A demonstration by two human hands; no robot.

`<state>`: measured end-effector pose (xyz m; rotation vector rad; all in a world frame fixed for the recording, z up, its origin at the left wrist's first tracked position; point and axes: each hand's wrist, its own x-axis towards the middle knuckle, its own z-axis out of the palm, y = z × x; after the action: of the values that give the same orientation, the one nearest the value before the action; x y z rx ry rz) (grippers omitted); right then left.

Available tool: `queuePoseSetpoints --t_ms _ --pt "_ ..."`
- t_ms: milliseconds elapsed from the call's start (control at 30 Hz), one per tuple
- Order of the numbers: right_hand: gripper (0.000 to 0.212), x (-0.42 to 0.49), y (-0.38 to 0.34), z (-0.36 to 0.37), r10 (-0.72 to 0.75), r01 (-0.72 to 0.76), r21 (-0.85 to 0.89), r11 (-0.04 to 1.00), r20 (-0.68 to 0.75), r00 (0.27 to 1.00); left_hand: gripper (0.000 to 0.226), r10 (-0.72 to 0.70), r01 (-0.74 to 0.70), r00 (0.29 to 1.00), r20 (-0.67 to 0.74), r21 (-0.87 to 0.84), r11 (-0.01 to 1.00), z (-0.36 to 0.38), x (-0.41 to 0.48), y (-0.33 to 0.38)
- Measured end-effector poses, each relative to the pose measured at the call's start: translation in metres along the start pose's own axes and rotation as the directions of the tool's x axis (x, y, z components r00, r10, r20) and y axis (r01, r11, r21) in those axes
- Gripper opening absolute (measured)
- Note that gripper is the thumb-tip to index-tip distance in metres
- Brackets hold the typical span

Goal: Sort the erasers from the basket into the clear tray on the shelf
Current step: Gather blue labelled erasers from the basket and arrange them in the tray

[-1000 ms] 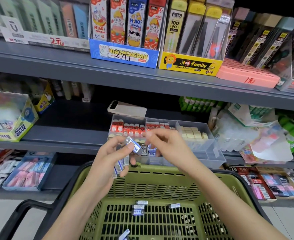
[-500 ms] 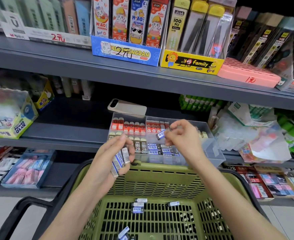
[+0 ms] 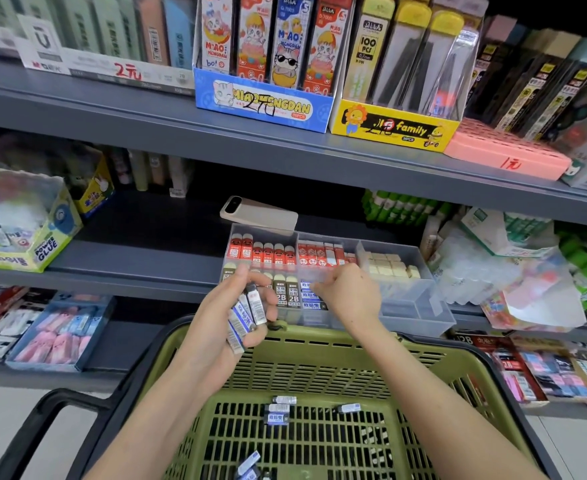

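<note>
A green basket (image 3: 323,341) sits below the shelf with several loose erasers (image 3: 278,410) on its mesh floor. My left hand (image 3: 222,327) is above the basket's far rim and grips a bundle of blue-and-white sleeved erasers (image 3: 247,315). The clear tray (image 3: 413,306) stands on the shelf edge, its compartments holding rows of red, 2B, blue and cream erasers. My right hand (image 3: 350,292) reaches over the tray's middle compartment with its fingers curled downward. The fingertips are blurred, and no eraser shows between them.
A cream power bank (image 3: 260,214) lies on the shelf behind the tray. A glue box (image 3: 25,233) stands at the left and loose plastic packs (image 3: 513,271) at the right. The upper shelf edge (image 3: 285,150) overhangs. The basket's black handle (image 3: 53,417) juts out lower left.
My right hand took one eraser from the left hand's bundle, carried it right over the tray and dropped lower into the middle compartment. The left hand stayed nearly still.
</note>
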<state>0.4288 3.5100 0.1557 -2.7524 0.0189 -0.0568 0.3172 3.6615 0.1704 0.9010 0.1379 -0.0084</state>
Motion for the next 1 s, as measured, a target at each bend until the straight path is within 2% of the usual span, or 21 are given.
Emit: queuePoseSetpoints --t_ms 100,167,233,300,333,367,400,467,533,600,667,700,767,833,900,1000 --pt "0.023 0.0 -0.005 -0.007 0.042 -0.035 -0.095 0.995 0.076 0.996 0.038 -0.021 0.02 1.0 -0.016 -0.044 0.999 0.001 0.001 0.0" --pt "0.027 -0.004 -0.006 -0.015 -0.034 0.039 -0.12 0.992 0.046 0.998 0.041 -0.027 0.026 0.999 -0.029 -0.04 0.999 0.001 0.001 0.001" --pt "0.031 -0.015 -0.009 -0.025 -0.2 0.201 0.048 0.978 -0.008 0.98 0.044 -0.034 0.033 0.999 -0.037 -0.026 0.999 0.002 0.001 0.001" --pt "0.026 -0.032 -0.014 -0.038 -0.348 0.321 0.384 0.866 0.003 0.937 0.049 -0.047 0.046 0.998 -0.037 -0.005 0.999 0.003 0.001 0.001" --pt "0.019 -0.042 -0.019 -0.045 -0.409 0.326 0.515 0.793 0.052 0.911 0.052 -0.053 0.054 0.998 -0.033 0.007 0.999 0.005 0.001 0.0" --pt "0.017 -0.05 -0.021 -0.049 -0.456 0.321 0.57 0.757 0.108 0.883 0.055 -0.058 0.059 0.998 -0.028 0.022 0.998 0.007 0.001 -0.001" --pt "0.02 -0.057 -0.022 -0.051 -0.496 0.342 0.551 0.762 0.157 0.854 0.058 -0.064 0.065 0.998 -0.023 0.036 0.997 0.01 0.0 -0.001" --pt "0.028 -0.068 -0.02 -0.052 -0.52 0.399 0.428 0.811 0.214 0.827 0.061 -0.082 0.083 0.997 -0.013 0.061 0.995 0.016 -0.002 -0.004" --pt "0.028 -0.073 -0.017 -0.056 -0.492 0.362 0.466 0.807 0.193 0.849 0.061 -0.102 0.102 0.995 -0.006 0.078 0.992 0.022 -0.004 -0.007" --pt "0.012 -0.077 -0.013 -0.063 -0.482 0.258 0.672 0.695 0.168 0.86 0.057 -0.123 0.123 0.992 0.002 0.065 0.99 0.028 -0.005 -0.009" --pt "0.005 -0.077 -0.006 -0.071 -0.466 0.156 0.807 0.57 0.161 0.87 0.058 -0.151 0.151 0.989 -0.002 0.047 0.987 0.032 -0.006 -0.01" --pt "0.006 -0.073 -0.001 -0.076 -0.455 0.099 0.85 0.517 0.175 0.873 0.058 -0.163 0.163 0.987 -0.012 0.039 0.986 0.033 -0.006 -0.011" --pt "0.022 -0.061 0.012 -0.086 -0.423 -0.02 0.901 0.434 0.223 0.878 0.051 -0.178 0.179 0.984 -0.03 0.033 0.983 0.032 -0.007 -0.011" --pt "0.018 -0.045 0.025 -0.094 -0.379 -0.03 0.874 0.484 0.241 0.894 0.044 -0.179 0.18 0.983 -0.035 0.034 0.983 0.028 -0.008 -0.011" --pt "0.007 -0.027 0.037 -0.098 -0.339 0.013 0.778 0.628 0.258 0.905 0.04 -0.177 0.179 0.983 -0.045 0.039 0.983 0.024 -0.01 -0.011" --pt "0.007 -0.002 0.044 -0.096 -0.358 0.103 0.571 0.814 0.355 0.864 0.038 -0.165 0.168 0.984 -0.066 0.056 0.984 0.02 -0.011 -0.009"
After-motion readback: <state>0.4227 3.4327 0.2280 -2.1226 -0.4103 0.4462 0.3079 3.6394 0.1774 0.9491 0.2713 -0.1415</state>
